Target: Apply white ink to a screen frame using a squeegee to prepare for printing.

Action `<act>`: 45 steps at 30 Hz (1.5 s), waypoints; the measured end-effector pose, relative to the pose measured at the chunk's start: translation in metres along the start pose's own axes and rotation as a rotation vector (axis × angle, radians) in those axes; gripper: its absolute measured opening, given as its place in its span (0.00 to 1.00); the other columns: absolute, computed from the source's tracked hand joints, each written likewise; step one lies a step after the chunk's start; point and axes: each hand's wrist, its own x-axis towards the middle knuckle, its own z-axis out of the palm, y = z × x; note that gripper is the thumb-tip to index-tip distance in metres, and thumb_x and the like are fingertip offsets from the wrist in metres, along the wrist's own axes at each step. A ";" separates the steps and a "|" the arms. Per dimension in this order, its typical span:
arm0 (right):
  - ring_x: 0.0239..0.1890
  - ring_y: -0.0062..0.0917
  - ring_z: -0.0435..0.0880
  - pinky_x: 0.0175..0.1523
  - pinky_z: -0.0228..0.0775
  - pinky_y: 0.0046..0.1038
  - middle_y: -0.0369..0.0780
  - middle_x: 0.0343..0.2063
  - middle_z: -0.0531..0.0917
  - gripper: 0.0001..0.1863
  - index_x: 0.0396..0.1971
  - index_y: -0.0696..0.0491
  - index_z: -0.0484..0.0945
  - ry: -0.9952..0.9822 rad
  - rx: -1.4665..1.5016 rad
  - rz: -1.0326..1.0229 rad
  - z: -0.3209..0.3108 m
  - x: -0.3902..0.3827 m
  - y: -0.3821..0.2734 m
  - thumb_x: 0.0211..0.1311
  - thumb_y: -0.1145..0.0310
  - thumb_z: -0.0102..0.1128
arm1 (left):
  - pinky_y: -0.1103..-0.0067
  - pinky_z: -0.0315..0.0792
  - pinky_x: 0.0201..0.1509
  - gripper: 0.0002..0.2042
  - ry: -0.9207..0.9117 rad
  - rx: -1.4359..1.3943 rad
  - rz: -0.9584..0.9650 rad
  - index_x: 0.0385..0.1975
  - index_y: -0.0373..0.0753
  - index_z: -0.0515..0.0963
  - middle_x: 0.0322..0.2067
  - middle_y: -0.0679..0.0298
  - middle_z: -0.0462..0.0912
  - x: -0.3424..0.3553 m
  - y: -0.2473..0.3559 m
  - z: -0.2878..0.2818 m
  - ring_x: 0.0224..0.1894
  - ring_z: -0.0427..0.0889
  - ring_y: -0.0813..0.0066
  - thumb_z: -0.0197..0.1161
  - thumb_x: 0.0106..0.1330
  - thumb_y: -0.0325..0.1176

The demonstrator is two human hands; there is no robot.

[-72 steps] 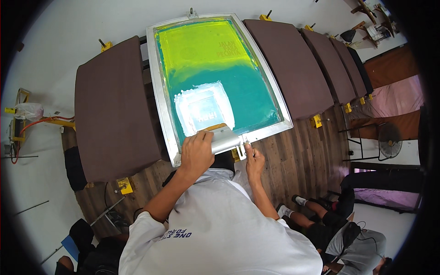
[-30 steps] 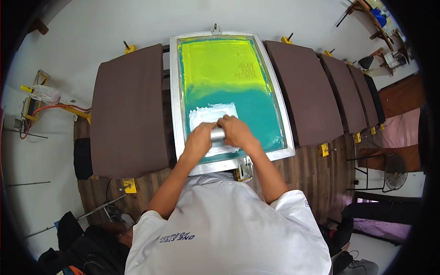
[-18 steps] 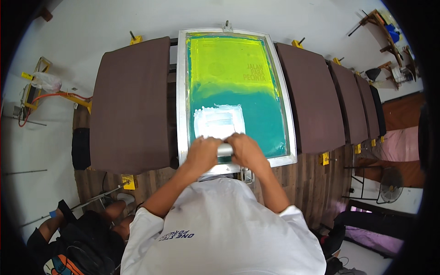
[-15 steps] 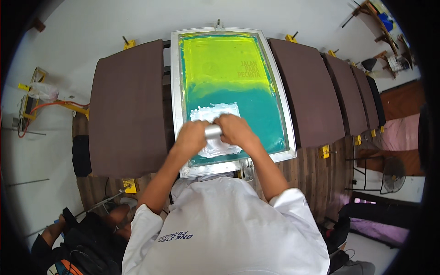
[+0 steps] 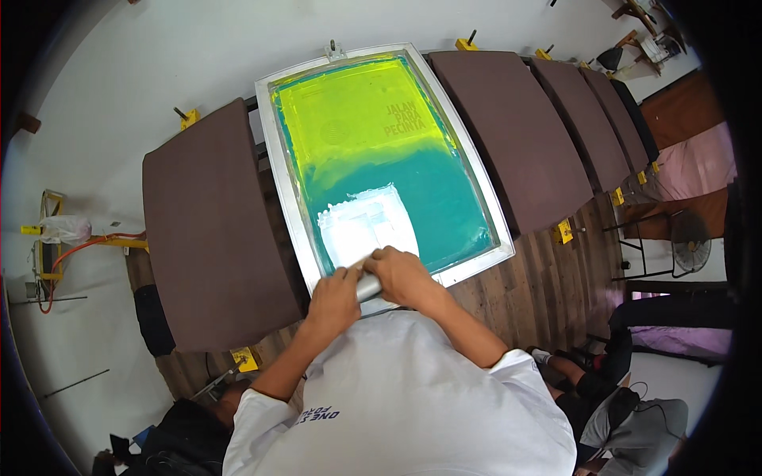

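A silver-handled squeegee (image 5: 368, 287) is at the near end of a metal-framed printing screen (image 5: 282, 159). My left hand (image 5: 335, 300) wraps round the handle's left part, and my right hand (image 5: 398, 274) is closed on it just to the right. The hands nearly meet. White ink (image 5: 349, 230) lies in a thick patch with a ragged far edge, beyond the squeegee. The mesh (image 5: 432, 206) is teal nearby and yellow-green at the far end. My hands and the handle hide the squeegee's blade.
Brown cloth-covered boards (image 5: 210, 238) flank the screen, one on the left and several on the right. Yellow brackets (image 5: 565, 231) stick out at the boards' ends. People are at the lower left (image 5: 186, 436) and lower right (image 5: 635, 420). A fan (image 5: 690, 242) stands at the far right.
Both hands have drawn the squeegee toward me, from within the ink patch to the screen's near end. More of the white ink shows. The whole view has tilted and shifted.
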 end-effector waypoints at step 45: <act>0.44 0.48 0.80 0.52 0.74 0.41 0.50 0.40 0.83 0.24 0.43 0.58 0.82 0.072 0.105 0.145 -0.019 -0.037 0.014 0.38 0.82 0.59 | 0.61 0.74 0.49 0.18 0.055 -0.005 0.274 0.42 0.33 0.81 0.37 0.49 0.83 0.025 0.015 0.014 0.41 0.82 0.49 0.61 0.48 0.16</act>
